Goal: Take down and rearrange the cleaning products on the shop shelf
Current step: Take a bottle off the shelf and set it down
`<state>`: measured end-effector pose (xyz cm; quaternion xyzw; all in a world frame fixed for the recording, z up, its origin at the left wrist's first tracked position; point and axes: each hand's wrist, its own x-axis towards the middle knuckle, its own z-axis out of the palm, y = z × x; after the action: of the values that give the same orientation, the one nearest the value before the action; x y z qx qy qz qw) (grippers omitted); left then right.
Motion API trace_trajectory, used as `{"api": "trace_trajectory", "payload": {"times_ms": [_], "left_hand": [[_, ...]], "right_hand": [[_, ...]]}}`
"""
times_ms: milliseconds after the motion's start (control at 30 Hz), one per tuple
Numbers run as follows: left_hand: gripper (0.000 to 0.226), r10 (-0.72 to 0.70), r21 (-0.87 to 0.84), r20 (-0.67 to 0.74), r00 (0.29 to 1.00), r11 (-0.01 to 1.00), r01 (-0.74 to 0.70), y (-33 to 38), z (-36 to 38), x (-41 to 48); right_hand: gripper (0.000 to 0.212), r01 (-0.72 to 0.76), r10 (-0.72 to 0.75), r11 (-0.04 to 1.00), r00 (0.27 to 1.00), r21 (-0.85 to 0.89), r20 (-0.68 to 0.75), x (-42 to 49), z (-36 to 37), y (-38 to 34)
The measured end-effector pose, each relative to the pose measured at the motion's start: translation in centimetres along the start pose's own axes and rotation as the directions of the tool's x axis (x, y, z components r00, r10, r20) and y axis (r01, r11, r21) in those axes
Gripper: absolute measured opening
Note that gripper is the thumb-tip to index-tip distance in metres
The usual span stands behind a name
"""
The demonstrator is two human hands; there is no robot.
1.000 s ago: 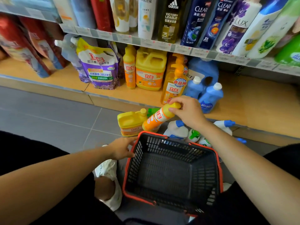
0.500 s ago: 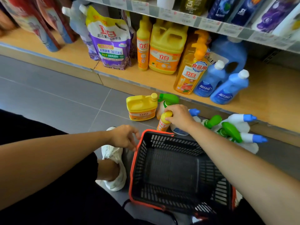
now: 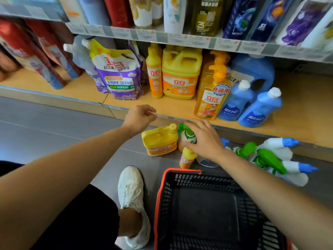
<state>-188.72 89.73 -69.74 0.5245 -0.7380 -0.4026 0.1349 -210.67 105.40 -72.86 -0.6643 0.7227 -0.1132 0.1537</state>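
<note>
Several bottles [image 3: 275, 152] stand on the floor [image 3: 54, 134]; take-down is under way. Right hand [image 3: 203, 139], fingers spread, grasps nothing above the small orange bottle [image 3: 186, 159]. Left hand [image 3: 138, 117], loosely curled and empty, hovers at the shelf [image 3: 162, 105]: next, grasp another bottle.

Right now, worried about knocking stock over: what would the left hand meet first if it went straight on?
Probably the orange pump bottle on the bottom shelf: the left hand points over the shelf edge toward it. Depth is unclear, though.
</note>
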Motion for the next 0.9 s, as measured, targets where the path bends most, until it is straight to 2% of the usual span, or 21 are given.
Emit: {"api": "trace_trajectory", "payload": {"times_ms": [67,133,200,333,467,667,800,900], "left_hand": [[0.039,-0.030,-0.077,-0.102,0.994,0.997,0.023,0.3,-0.5,2.9],[0.059,-0.054,-0.173,-0.182,0.982,0.985,0.022,0.6,-0.8,5.6],[0.069,-0.041,-0.260,-0.223,0.974,0.965,-0.019,1.1,-1.0,8.0],[0.063,0.025,-0.355,-0.198,0.980,0.930,-0.095,1.5,-1.2,12.1],[0.071,0.093,-0.407,-0.195,0.976,0.898,-0.167,1.9,-0.3,14.1],[0.054,0.059,-0.301,-0.294,0.954,0.942,-0.150,2.0,0.1,14.0],[0.052,0.179,-0.159,-0.256,0.950,0.962,-0.224,1.6,-1.0,10.9],[0.053,0.241,-0.075,-0.159,0.957,0.964,-0.255,2.0,-2.6,8.2]], "right_hand": [[0.084,-0.048,0.057,0.997,0.990,-0.067,0.126,0.7,0.3,0.4],[0.086,-0.069,0.096,0.989,0.972,-0.130,0.213,1.1,1.2,0.8],[0.084,-0.067,0.098,0.985,0.975,-0.158,0.201,1.2,2.1,1.0],[0.080,-0.062,0.089,0.976,0.988,-0.209,0.124,1.2,3.3,1.2],[0.080,-0.076,0.093,0.973,0.993,-0.219,0.070,0.8,4.0,1.2],[0.080,-0.076,0.098,0.975,0.991,-0.211,0.094,0.8,3.8,1.1],[0.083,-0.088,0.118,0.980,0.978,-0.177,0.172,1.3,3.1,1.1],[0.091,-0.141,0.157,0.987,0.947,-0.074,0.281,2.1,1.6,0.8]]}}
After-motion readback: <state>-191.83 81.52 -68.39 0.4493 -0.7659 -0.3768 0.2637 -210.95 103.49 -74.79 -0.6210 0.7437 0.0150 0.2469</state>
